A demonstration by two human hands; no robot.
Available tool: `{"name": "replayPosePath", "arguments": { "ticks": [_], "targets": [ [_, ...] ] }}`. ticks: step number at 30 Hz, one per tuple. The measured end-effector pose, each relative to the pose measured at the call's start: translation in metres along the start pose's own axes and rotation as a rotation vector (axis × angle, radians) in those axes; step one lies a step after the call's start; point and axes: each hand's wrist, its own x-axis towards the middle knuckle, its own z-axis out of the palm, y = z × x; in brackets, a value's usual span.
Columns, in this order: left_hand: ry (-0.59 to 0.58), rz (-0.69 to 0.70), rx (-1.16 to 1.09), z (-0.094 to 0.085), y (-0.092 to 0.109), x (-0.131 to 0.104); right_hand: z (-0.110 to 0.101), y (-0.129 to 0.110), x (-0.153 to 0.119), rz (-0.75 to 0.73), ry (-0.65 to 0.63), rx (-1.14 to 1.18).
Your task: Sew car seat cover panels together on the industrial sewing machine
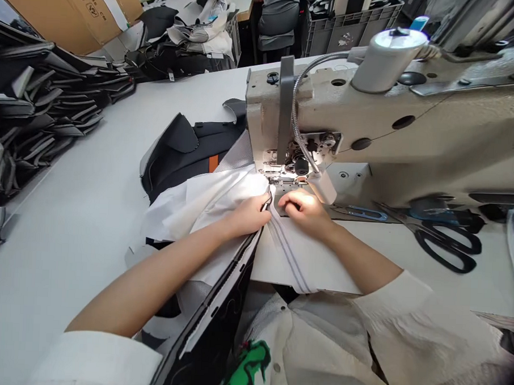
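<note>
My left hand [251, 216] is closed on the edge of a layered fabric piece [171, 211], white on top with dark panels, just in front of the sewing machine's [261, 102] lit needle area. The piece's black edge [232, 265] runs from my fingers down towards my lap. A white tape with grey stripes [286, 245] comes from the needle area, between my hands, and hangs over the table's front edge. Just right of the tape, my right hand [306, 213] has its fingers curled in; what they hold, if anything, is hidden. The needle tip is hard to make out.
Black-handled scissors [446, 237] and small blue thread snips [367, 213] lie right of my right hand. A white thread cone [386, 59] stands on the machine. Stacked dark fabric pieces [61, 93] line the left side. Behind are a grey crate [349, 35] and a seated person [279, 17].
</note>
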Motion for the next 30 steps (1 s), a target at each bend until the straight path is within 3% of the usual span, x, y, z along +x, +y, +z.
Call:
{"name": "replayPosePath", "arguments": {
  "ticks": [2, 6, 12, 16, 22, 26, 30],
  "targets": [
    [0.023, 0.004, -0.030, 0.002, 0.000, -0.001, 0.005, 0.003, 0.003, 0.089, 0.119, -0.209],
    [0.048, -0.020, -0.033, 0.006, -0.004, -0.001, 0.021, 0.000, 0.005, -0.014, 0.082, -0.424],
    [0.051, -0.029, -0.026, 0.011, -0.005, 0.005, 0.017, -0.002, 0.010, -0.149, 0.009, -0.455],
    [0.071, -0.052, -0.027, 0.014, -0.002, 0.014, 0.010, 0.005, 0.015, -0.136, -0.019, -0.505],
    [0.116, -0.034, 0.012, 0.010, -0.001, 0.020, 0.009, 0.004, 0.015, -0.002, 0.051, -0.290],
    [0.025, 0.046, 0.266, -0.003, -0.003, 0.008, 0.001, -0.006, 0.017, 0.201, -0.028, -0.158],
    [0.094, 0.245, 0.717, -0.007, -0.007, -0.005, -0.001, -0.014, 0.020, 0.313, -0.076, -0.095]
  ]
}}
